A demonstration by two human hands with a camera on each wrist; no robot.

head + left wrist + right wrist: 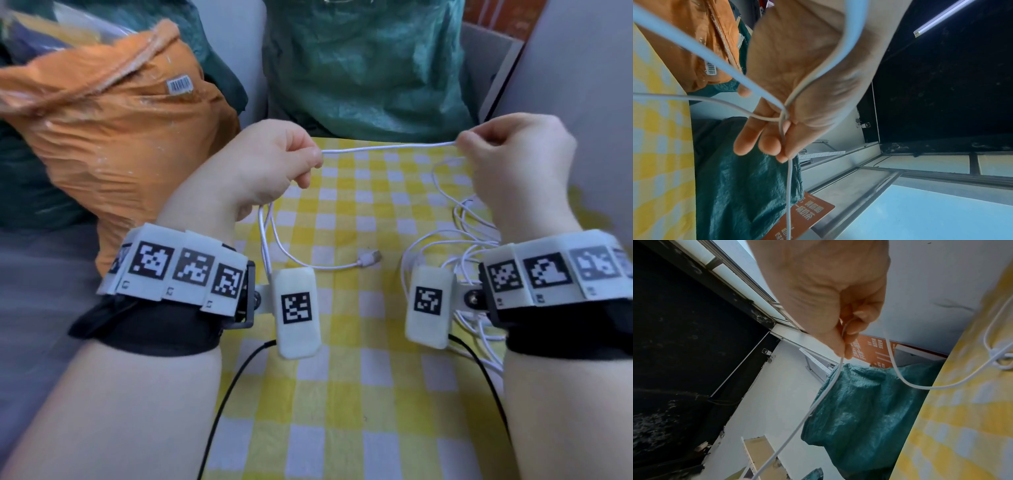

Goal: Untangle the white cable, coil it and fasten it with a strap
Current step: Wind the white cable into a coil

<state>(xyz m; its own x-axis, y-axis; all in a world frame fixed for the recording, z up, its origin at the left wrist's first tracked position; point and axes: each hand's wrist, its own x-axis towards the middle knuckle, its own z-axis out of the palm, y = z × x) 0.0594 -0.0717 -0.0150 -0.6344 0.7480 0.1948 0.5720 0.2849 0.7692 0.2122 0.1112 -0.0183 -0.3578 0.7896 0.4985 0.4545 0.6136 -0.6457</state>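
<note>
A thin white cable (387, 147) stretches nearly taut between my two raised hands above the yellow checked cloth (342, 377). My left hand (274, 161) grips it with curled fingers (768, 142); a loop hangs below, and its USB plug (369, 257) lies on the cloth. My right hand (507, 154) pinches the cable (842, 337) between thumb and fingertips. From there the cable drops into a loose tangled heap (469, 240) on the cloth under my right wrist, with a knot-like crossing (996, 356). No strap is in view.
An orange bag (113, 137) stands at the left of the cloth and a dark green bag (363, 68) behind it. An orange printed card (875, 352) is behind the green bag. Thin black leads (233, 387) run from the wrist cameras toward me.
</note>
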